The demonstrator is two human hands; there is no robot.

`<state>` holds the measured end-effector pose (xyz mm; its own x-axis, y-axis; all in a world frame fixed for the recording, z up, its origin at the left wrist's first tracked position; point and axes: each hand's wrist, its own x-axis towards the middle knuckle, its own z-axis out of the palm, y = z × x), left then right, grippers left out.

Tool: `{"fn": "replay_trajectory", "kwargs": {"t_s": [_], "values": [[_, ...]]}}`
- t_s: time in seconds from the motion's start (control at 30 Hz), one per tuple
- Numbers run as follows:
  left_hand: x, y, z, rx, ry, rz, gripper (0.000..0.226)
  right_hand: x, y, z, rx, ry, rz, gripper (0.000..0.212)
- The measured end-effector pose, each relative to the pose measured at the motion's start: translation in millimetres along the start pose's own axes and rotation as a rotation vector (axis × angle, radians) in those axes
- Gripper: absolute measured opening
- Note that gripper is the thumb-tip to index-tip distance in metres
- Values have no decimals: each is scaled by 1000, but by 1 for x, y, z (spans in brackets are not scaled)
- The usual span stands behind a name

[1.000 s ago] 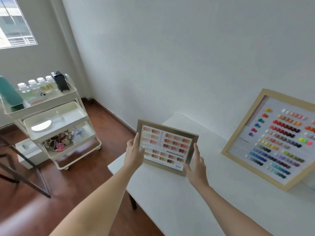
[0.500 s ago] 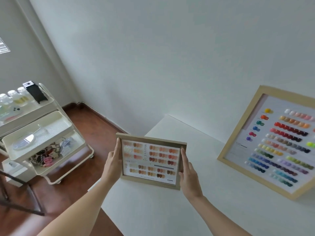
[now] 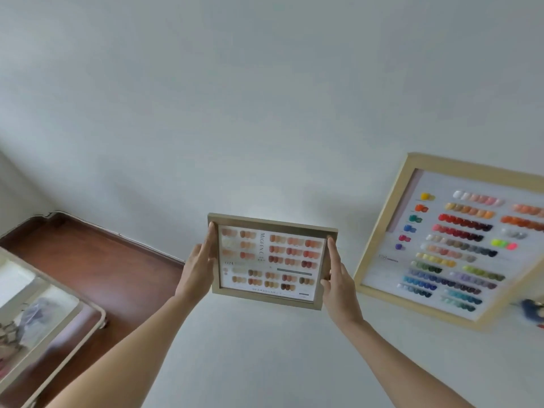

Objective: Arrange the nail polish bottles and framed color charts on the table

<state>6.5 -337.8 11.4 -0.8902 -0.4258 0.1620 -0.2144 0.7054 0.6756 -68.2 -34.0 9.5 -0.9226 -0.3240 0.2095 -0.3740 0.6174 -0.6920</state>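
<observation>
I hold a small wood-framed color chart [image 3: 269, 260] with rows of nude, orange and brown swatches, upright in front of the white wall and above the white table [image 3: 265, 363]. My left hand [image 3: 197, 270] grips its left edge and my right hand [image 3: 338, 285] grips its right edge. A larger light-wood framed color chart [image 3: 459, 240] with many bright swatch rows leans against the wall at the right. A blurred dark blue object [image 3: 531, 307] shows at the right edge beside the big frame; I cannot tell whether it is a bottle.
A white rolling cart [image 3: 73, 316] with items on its shelf stands at the lower left on the brown wooden floor [image 3: 97, 260]. The white wall fills the upper view.
Both hands have carried the small frame up and to the right, toward the wall. The view has swung right, so most of the cart has left the frame.
</observation>
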Motion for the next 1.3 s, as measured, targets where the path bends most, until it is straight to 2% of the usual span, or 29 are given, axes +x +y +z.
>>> {"fn": "replay_trajectory", "kwargs": {"t_s": [0.2,0.37,0.53,0.73,0.93,1.07,1.13,1.2,1.3], "values": [[81,-8,29,-74,-68,134,92,46,9,12,-18,123,102,109],[129,-8,48,-97,-110,132,89,78,16,22,-13,188,159,112],[156,-8,64,-99,-137,154,88,99,30,28,31,211,246,105],[170,-10,76,-106,-159,156,87,110,37,32,29,232,275,109],[172,-9,76,-95,-174,151,85,113,40,35,51,226,311,103],[168,-4,73,-44,-162,176,87,113,34,33,126,228,330,84],[163,0,71,-38,-153,183,87,111,26,32,152,237,338,81],[154,9,66,-45,-120,195,89,105,15,27,168,243,316,86],[132,17,63,-13,-62,156,92,87,-2,22,51,233,214,101]]}}
